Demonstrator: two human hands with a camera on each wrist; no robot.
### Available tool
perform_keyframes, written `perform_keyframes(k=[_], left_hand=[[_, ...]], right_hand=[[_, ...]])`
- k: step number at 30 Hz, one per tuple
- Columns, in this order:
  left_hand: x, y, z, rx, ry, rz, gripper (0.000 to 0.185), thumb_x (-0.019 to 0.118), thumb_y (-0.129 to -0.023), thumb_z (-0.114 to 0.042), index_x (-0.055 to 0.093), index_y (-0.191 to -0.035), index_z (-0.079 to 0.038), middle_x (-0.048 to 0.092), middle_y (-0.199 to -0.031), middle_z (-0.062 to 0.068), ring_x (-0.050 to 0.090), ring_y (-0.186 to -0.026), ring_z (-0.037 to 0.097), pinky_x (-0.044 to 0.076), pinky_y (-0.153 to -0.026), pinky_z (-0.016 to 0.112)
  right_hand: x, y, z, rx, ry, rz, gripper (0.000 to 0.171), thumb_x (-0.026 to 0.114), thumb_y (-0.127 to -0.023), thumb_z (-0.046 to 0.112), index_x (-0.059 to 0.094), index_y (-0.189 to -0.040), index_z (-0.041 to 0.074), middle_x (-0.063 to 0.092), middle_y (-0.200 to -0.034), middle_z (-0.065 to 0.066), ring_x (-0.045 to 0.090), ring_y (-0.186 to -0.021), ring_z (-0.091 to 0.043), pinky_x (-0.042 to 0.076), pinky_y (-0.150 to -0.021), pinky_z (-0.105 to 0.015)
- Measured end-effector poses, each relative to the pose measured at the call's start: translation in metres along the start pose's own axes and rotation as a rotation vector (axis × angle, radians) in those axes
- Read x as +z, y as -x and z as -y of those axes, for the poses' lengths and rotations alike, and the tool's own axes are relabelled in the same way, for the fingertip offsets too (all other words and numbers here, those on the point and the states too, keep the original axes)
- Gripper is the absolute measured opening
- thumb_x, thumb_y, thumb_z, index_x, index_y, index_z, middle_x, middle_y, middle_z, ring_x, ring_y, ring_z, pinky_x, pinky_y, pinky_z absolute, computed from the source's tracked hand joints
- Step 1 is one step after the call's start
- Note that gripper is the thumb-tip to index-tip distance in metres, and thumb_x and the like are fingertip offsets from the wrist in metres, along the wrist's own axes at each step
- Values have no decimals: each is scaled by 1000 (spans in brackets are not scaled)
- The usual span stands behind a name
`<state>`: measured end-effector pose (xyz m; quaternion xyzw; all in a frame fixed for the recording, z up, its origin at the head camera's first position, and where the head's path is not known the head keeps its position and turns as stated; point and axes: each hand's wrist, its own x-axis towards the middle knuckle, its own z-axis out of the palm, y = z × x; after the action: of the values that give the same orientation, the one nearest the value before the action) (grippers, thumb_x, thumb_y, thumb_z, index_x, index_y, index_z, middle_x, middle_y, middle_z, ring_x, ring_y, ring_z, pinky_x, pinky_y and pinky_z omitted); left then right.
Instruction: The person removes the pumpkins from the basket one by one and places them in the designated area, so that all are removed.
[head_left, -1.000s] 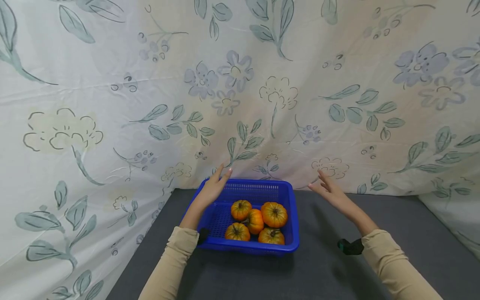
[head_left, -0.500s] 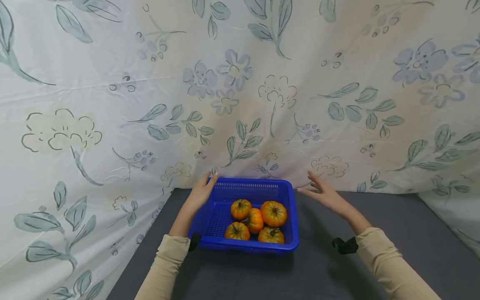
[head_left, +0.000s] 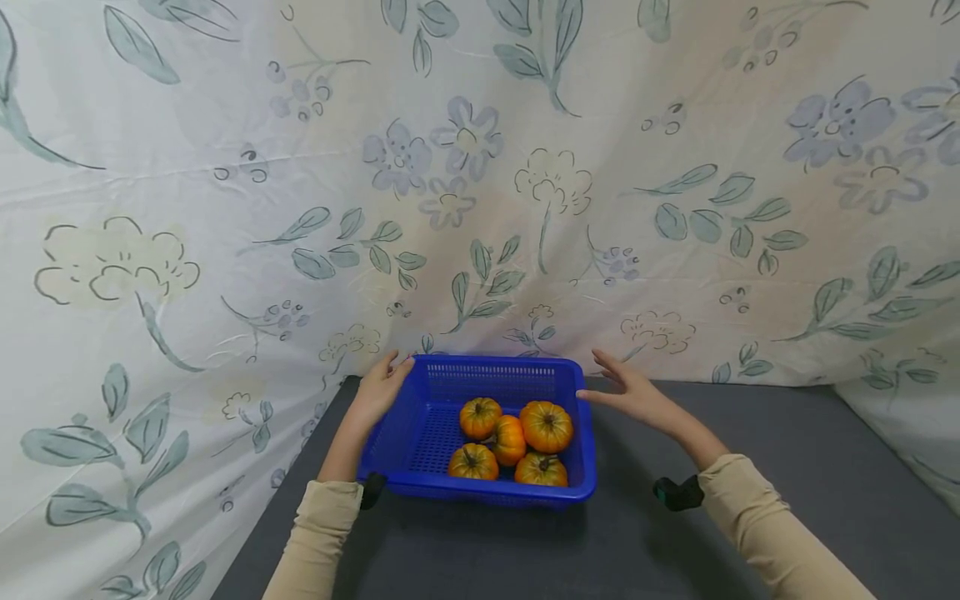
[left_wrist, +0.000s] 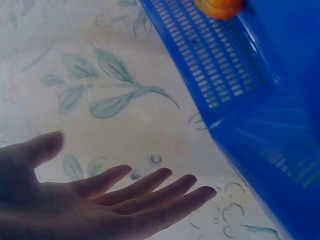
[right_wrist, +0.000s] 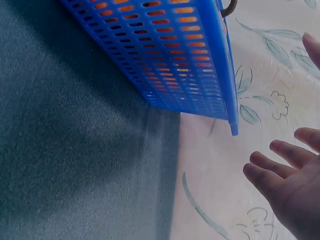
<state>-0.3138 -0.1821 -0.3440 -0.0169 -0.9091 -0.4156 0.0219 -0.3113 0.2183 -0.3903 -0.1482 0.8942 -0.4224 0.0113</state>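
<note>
I'm bringing my flat, empty left hand and right hand beside the blue slotted plastic basket holding orange mini pumpkins.

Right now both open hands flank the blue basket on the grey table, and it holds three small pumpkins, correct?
Not quite: the head view shows five small pumpkins in the blue basket, not three. The left hand and right hand do flank it, open.

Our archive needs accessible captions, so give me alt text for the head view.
A blue basket holding five small orange pumpkins sits on a dark grey table. An open left hand and an open right hand flank its far corners. A floral cloth hangs behind.
</note>
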Motion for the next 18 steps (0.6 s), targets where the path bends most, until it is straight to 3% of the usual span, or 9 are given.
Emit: perform_keyframes(k=[5, 10, 18], left_hand=[[-5, 1, 11, -21, -42, -65, 64, 47, -100, -35, 29, -152, -4, 31, -151, 34, 31, -139, 50, 29, -109, 66], [-12, 6, 19, -67, -42, -68, 59, 50, -98, -23, 32, -149, 1, 31, -152, 32, 28, -141, 50, 26, -113, 63], [-18, 4, 40, -124, -26, -82, 53, 55, -96, -19, 44, -140, 9, 45, -140, 35, 47, -129, 47, 45, -102, 54]], right_hand=[[4, -1, 6, -21, 12, 18, 95, 66, -89, 49, 15, -157, 7, 17, -161, -22, 23, -145, -49, 27, -110, -65], [9, -2, 12, -48, -9, 48, 93, 70, -87, 47, 20, -156, 8, 22, -161, -20, 25, -145, -47, 26, -111, -65], [14, -1, 17, -59, 1, 97, 93, 74, -86, 41, 23, -155, 6, 22, -160, -21, 27, -145, -46, 28, -112, -61]])
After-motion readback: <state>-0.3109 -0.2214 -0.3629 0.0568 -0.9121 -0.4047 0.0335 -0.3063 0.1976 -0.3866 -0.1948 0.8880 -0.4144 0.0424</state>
